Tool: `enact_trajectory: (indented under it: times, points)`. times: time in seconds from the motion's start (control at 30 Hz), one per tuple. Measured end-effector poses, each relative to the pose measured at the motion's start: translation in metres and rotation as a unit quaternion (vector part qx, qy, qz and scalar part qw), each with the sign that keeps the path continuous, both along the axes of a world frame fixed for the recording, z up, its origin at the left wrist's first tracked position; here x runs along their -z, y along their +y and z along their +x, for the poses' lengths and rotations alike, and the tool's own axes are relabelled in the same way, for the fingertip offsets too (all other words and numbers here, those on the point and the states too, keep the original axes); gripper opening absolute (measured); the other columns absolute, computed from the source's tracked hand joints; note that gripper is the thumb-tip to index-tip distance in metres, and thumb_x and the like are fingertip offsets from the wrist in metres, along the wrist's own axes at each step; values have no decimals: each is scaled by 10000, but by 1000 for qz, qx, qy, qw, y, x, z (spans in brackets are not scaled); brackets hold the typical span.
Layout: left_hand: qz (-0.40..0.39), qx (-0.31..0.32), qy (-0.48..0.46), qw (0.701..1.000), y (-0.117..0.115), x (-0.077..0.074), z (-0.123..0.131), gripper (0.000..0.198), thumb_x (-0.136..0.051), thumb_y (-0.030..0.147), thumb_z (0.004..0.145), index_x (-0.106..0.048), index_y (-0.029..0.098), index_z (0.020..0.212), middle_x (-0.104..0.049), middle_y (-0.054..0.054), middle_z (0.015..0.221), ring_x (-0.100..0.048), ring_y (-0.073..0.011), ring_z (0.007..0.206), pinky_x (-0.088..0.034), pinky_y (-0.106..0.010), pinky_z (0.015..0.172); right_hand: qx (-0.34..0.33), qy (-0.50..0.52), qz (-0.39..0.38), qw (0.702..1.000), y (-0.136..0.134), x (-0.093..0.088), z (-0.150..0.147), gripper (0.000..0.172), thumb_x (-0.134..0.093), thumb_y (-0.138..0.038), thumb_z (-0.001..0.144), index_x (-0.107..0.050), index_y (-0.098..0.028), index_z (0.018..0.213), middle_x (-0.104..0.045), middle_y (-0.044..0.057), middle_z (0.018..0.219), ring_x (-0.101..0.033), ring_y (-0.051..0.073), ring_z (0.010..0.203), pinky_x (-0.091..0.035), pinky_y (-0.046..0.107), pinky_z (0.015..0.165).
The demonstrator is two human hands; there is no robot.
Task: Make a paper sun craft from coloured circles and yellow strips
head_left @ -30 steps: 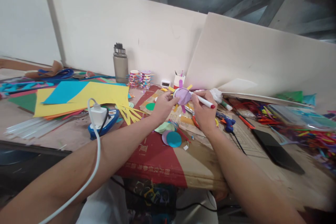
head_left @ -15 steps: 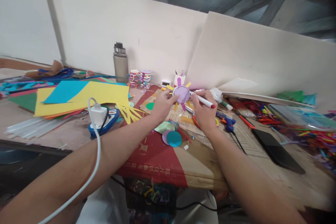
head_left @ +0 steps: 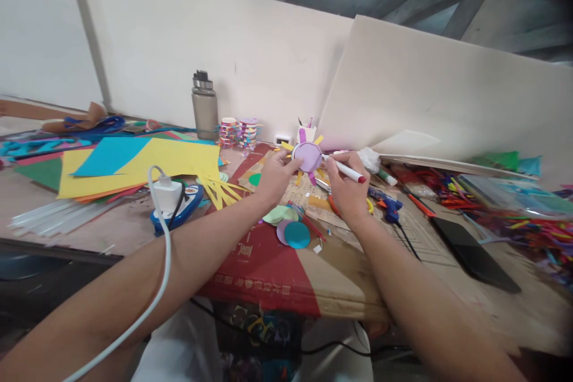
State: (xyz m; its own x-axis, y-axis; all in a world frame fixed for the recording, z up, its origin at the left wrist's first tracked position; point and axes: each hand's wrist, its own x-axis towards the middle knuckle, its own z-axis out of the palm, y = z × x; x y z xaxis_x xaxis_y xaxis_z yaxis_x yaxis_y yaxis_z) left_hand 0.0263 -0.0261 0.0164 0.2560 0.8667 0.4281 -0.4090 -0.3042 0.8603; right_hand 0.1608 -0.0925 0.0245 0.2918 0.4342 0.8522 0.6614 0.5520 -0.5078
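A round purple paper piece (head_left: 308,157) with yellow and purple strips sticking out around it is pinched in my left hand (head_left: 276,176), the thumb lying on its front. My right hand (head_left: 349,186) grips a white marker (head_left: 344,169) with a red end; the marker's tip points left, close to the disc's right edge. Whether the tip touches the paper is too small to tell. Below the hands lie a teal paper circle (head_left: 297,235) and pale green circles (head_left: 277,215).
A bottle (head_left: 205,106) stands behind yellow sheets (head_left: 179,158) at the left. A power strip (head_left: 190,200) with a white cable sits near my left forearm. To the right are a blue glue gun (head_left: 392,209), a black phone (head_left: 474,253) and heaped colourful strips (head_left: 532,239).
The purple piece has turned slightly and shifted a little up and left in my left hand. My right hand keeps the marker beside it, almost unmoved.
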Motion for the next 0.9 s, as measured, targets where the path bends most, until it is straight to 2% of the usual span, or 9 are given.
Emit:
enact_trajectory:
  times: [0.3, 0.9]
  points:
    - [1, -1, -13, 1000, 4, 2, 1, 257, -718, 332, 692, -583, 153, 817, -621, 11, 707, -579, -108, 647, -450, -226, 617, -29, 1, 12, 1000, -1, 1, -2, 109, -578, -291, 863, -583, -207, 794, -651, 8, 788, -609, 138, 714, -491, 280, 678]
    - [5, -4, -21, 1000, 7, 2, 0, 286, -723, 372, 710, -607, 153, 852, -667, -10, 751, -609, -111, 640, -452, -209, 570, -24, -18, -8, 1000, -1, 3, -3, 123, -573, -298, 862, -584, -206, 782, -649, 12, 801, -632, 148, 743, -514, 298, 713]
